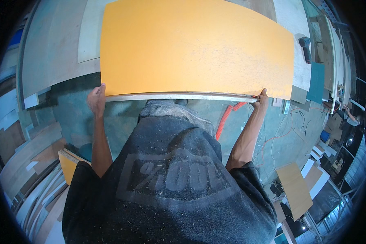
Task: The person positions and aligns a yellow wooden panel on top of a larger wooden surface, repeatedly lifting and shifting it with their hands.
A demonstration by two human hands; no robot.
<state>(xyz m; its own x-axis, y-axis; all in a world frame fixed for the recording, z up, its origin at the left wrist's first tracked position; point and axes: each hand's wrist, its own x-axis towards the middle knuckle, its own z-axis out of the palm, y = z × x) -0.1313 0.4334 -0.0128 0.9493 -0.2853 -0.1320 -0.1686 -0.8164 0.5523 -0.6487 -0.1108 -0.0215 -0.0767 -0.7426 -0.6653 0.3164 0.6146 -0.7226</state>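
Left hand (96, 100) at half past nine, right hand (262, 100) at half past two, grasping a yellow panel (191, 49).
It spans twelve o'clock; the wide grip probably keeps it level. Just beyond its right edge, at two, a power tool (305, 49) lies on a pale board (302, 76).

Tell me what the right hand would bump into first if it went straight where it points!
Probably the yellow-orange board, since the right hand is gripping its near edge. I can't tell whether it would slide over or under.
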